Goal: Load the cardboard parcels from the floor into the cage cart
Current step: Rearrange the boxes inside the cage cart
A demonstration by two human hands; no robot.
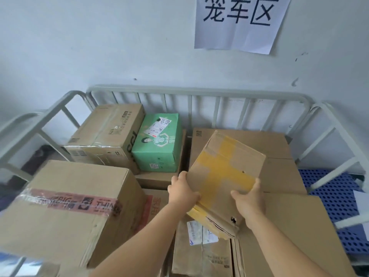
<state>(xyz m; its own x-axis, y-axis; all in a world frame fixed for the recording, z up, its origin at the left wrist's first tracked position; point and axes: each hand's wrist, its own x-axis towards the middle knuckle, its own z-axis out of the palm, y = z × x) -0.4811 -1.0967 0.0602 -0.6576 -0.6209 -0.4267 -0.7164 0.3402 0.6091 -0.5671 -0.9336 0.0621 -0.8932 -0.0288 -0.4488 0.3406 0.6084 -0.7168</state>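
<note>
A flat cardboard parcel (223, 176) crossed with yellow tape is held tilted above the load in the cage cart (195, 90), its far edge raised toward the cart's back rail. The left hand (182, 191) clasps the parcel's near-left edge, fingers curled over the top face. The right hand (249, 200) clasps the near-right edge, thumb on the top face and fingers wrapped round the side. Relative to this parcel: beyond and to the left sits a green printed box (157, 144), and left of that a brown carton (107, 130) against the rail. To the near left stands a large carton (65, 208) sealed with red printed tape. Directly beneath and to the right lie flat brown cartons (279, 170), one with a shipping label (201, 232) below the near edge. Far right, a blue perforated panel (335, 192) shows through the cart's side bars. Above, on the wall, hangs a paper sign (239, 23).
</note>
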